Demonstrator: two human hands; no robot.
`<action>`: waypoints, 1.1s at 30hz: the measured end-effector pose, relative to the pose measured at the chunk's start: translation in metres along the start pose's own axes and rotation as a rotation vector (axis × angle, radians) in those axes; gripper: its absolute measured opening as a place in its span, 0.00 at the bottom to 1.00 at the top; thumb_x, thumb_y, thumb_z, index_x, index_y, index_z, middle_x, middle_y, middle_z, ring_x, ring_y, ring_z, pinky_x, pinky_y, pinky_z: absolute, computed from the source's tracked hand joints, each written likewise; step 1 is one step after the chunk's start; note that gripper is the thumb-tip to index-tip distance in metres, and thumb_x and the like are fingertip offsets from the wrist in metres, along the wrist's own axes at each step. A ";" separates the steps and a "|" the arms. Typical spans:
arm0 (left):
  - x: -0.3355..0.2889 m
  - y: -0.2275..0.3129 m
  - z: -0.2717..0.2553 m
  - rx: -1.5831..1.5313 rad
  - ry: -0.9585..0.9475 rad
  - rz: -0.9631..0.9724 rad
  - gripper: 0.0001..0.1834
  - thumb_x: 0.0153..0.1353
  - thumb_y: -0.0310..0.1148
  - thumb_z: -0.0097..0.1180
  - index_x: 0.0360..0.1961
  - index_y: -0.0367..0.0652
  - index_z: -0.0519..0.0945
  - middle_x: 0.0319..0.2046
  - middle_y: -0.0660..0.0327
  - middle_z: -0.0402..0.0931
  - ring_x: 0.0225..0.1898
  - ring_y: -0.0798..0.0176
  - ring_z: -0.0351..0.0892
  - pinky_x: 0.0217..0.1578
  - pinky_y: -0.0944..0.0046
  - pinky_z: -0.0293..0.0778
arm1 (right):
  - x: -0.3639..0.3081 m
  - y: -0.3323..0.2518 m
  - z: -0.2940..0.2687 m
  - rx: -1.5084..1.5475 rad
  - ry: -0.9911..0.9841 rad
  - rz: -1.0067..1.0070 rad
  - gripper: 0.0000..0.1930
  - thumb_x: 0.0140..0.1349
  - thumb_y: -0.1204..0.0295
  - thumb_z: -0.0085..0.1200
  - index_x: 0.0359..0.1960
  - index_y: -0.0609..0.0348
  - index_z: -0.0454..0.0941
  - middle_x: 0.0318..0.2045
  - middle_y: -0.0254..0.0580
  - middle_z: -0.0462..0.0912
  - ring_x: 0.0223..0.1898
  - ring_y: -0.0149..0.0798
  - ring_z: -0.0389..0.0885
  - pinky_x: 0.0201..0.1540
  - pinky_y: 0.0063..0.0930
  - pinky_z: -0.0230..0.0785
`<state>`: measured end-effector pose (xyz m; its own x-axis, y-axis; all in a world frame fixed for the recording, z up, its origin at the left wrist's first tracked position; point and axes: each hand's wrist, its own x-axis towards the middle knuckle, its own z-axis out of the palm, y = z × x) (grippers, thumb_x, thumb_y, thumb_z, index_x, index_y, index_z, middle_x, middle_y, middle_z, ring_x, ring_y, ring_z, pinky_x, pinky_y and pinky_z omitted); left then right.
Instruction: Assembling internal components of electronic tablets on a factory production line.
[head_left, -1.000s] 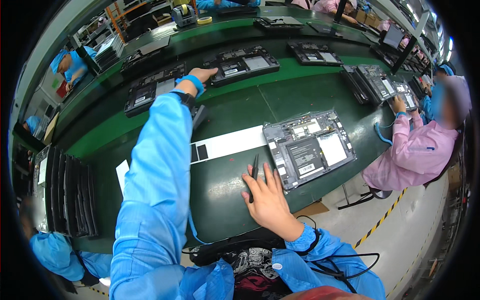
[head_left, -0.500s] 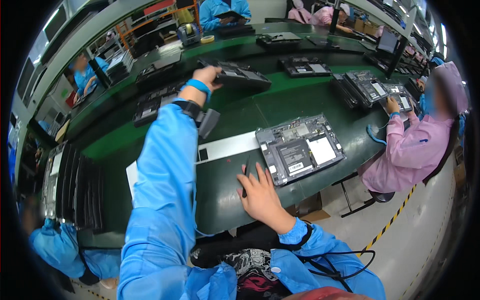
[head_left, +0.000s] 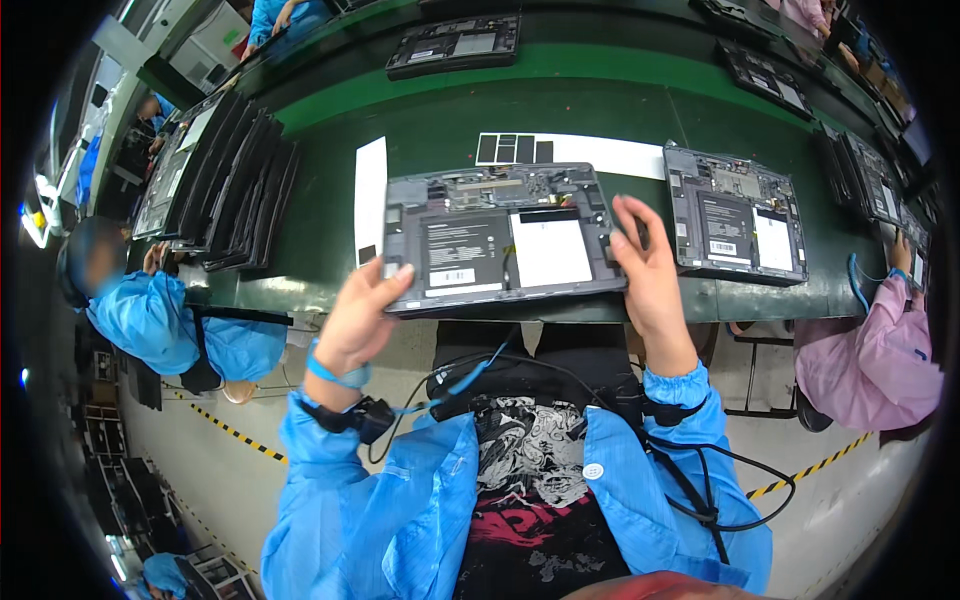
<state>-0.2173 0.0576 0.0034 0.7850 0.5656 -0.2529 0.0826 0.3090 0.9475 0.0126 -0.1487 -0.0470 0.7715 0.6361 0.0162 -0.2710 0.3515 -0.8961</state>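
A laptop base with its bottom cover off (head_left: 502,302) is in front of me, over the table's near edge, slightly tilted. It shows a black battery (head_left: 462,255), a white rectangular panel (head_left: 552,250) and a circuit board along its far side. My left hand (head_left: 360,310) grips its near left corner, thumb on top and the other fingers hidden beneath. At the right edge is my right hand (head_left: 650,270), its thumb side against the casing and its fingers stretched apart. A second opened laptop base (head_left: 738,215) lies just to the right on the table.
Upright laptop bases (head_left: 225,180) stand packed at the left beside a blue-sleeved co-worker (head_left: 150,320). A pink-clad co-worker (head_left: 870,350) sits at the right. White strips (head_left: 610,155) lie on the green table (head_left: 330,120). Another laptop base (head_left: 455,45) lies farther back. A black cable (head_left: 770,480) hangs by my right sleeve.
My left hand has brought a laptop base from the table's far side to in front of me. My right hand has moved to its right edge; the thin black tool no longer shows. The view has shifted.
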 end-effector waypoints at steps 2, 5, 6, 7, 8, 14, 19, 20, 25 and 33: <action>0.011 -0.026 -0.004 0.051 -0.007 -0.015 0.21 0.61 0.35 0.56 0.50 0.30 0.72 0.45 0.54 0.77 0.43 0.65 0.78 0.45 0.63 0.73 | -0.011 0.013 -0.005 -0.216 0.003 -0.107 0.21 0.65 0.81 0.44 0.59 0.66 0.58 0.61 0.53 0.65 0.63 0.38 0.62 0.63 0.27 0.54; 0.017 0.005 0.008 0.959 0.044 -0.008 0.19 0.58 0.38 0.60 0.42 0.31 0.77 0.40 0.47 0.79 0.41 0.62 0.79 0.40 0.63 0.74 | -0.027 0.009 -0.006 -0.461 0.008 -0.139 0.22 0.65 0.80 0.44 0.61 0.65 0.57 0.61 0.53 0.64 0.64 0.38 0.61 0.64 0.28 0.53; 0.020 0.010 0.011 1.077 0.124 0.074 0.19 0.53 0.41 0.63 0.34 0.32 0.80 0.32 0.43 0.78 0.37 0.53 0.80 0.35 0.60 0.73 | -0.029 0.008 -0.005 -0.641 0.024 -0.192 0.20 0.66 0.78 0.44 0.59 0.65 0.62 0.57 0.54 0.70 0.61 0.39 0.66 0.61 0.28 0.58; 0.022 0.011 0.012 1.070 0.123 0.080 0.19 0.53 0.41 0.63 0.34 0.32 0.80 0.32 0.43 0.78 0.37 0.53 0.80 0.35 0.60 0.73 | -0.028 0.002 -0.004 -0.648 0.023 -0.196 0.20 0.66 0.78 0.44 0.59 0.65 0.62 0.57 0.54 0.70 0.61 0.39 0.66 0.61 0.28 0.58; 0.025 0.012 0.012 1.326 0.172 0.242 0.20 0.53 0.42 0.62 0.33 0.32 0.80 0.30 0.44 0.78 0.35 0.50 0.79 0.34 0.57 0.73 | -0.025 -0.009 -0.002 -0.827 0.070 -0.236 0.18 0.66 0.77 0.44 0.57 0.66 0.64 0.53 0.53 0.74 0.57 0.41 0.70 0.58 0.29 0.62; 0.096 0.049 0.053 1.558 -0.105 0.761 0.16 0.58 0.42 0.56 0.31 0.37 0.79 0.32 0.49 0.76 0.37 0.46 0.76 0.38 0.53 0.73 | 0.054 -0.057 0.033 -0.552 -0.026 -0.193 0.25 0.69 0.53 0.41 0.53 0.64 0.73 0.33 0.46 0.83 0.31 0.29 0.80 0.35 0.20 0.71; 0.186 0.021 0.086 1.513 -0.562 0.680 0.30 0.62 0.56 0.46 0.56 0.46 0.74 0.61 0.42 0.62 0.61 0.42 0.62 0.60 0.54 0.61 | 0.152 -0.020 0.015 -0.654 -0.033 -0.040 0.23 0.66 0.58 0.48 0.38 0.75 0.76 0.29 0.51 0.83 0.29 0.38 0.84 0.31 0.27 0.78; 0.190 0.020 0.088 1.512 -0.560 0.687 0.30 0.62 0.56 0.46 0.56 0.46 0.74 0.61 0.42 0.62 0.61 0.42 0.62 0.60 0.54 0.61 | 0.156 -0.011 0.009 -0.650 -0.058 -0.016 0.21 0.65 0.61 0.49 0.36 0.75 0.76 0.28 0.51 0.83 0.29 0.38 0.84 0.31 0.27 0.78; 0.187 0.021 0.085 1.674 -0.592 0.457 0.38 0.61 0.66 0.36 0.65 0.53 0.63 0.66 0.42 0.51 0.66 0.40 0.53 0.63 0.51 0.56 | 0.156 -0.004 0.012 -0.826 0.027 -0.039 0.15 0.61 0.67 0.55 0.30 0.72 0.79 0.24 0.45 0.83 0.27 0.33 0.84 0.30 0.23 0.77; 0.186 0.025 0.089 1.702 -0.549 0.421 0.37 0.61 0.66 0.38 0.64 0.55 0.65 0.66 0.47 0.52 0.65 0.43 0.57 0.62 0.51 0.59 | 0.154 -0.004 0.018 -0.766 0.007 -0.076 0.11 0.55 0.70 0.58 0.33 0.69 0.82 0.24 0.44 0.83 0.27 0.31 0.83 0.33 0.21 0.76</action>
<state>-0.0146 0.1031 -0.0025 0.9754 -0.0006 -0.2203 0.0356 -0.9865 0.1601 0.1226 -0.0397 -0.0334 0.7766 0.6236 0.0897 0.2554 -0.1815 -0.9496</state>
